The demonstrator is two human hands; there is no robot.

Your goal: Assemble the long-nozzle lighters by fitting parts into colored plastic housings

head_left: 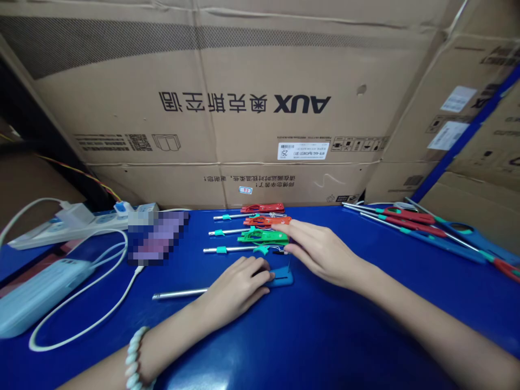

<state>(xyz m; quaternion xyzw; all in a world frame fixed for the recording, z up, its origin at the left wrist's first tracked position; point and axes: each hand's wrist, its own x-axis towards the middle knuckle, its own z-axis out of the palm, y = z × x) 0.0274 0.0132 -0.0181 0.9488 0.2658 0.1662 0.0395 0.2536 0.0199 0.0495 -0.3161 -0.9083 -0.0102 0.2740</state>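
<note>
My left hand (242, 281) is closed on a flat blue plastic piece (283, 277) with a dark slot, low over the blue table. A silver metal rod (179, 294) sticks out to the left from under that hand; its join to the blue piece is hidden. Above the blue piece's right end, my right hand (320, 249) has thumb and fingers close together. A thin cord (289, 265) runs from its fingertips to the blue piece. Just beyond lie a green plastic piece (266, 237), an orange-red one (266, 221) and a red one (263, 208).
Silver rods with teal clips (221, 249) lie beside the coloured pieces. More red and blue rod pieces (410, 216) lie at the right. A power strip (109, 221), a blurred-out phone (160, 238), a light-blue power bank (49, 295) and white cables occupy the left. Cardboard (244, 54) walls the back.
</note>
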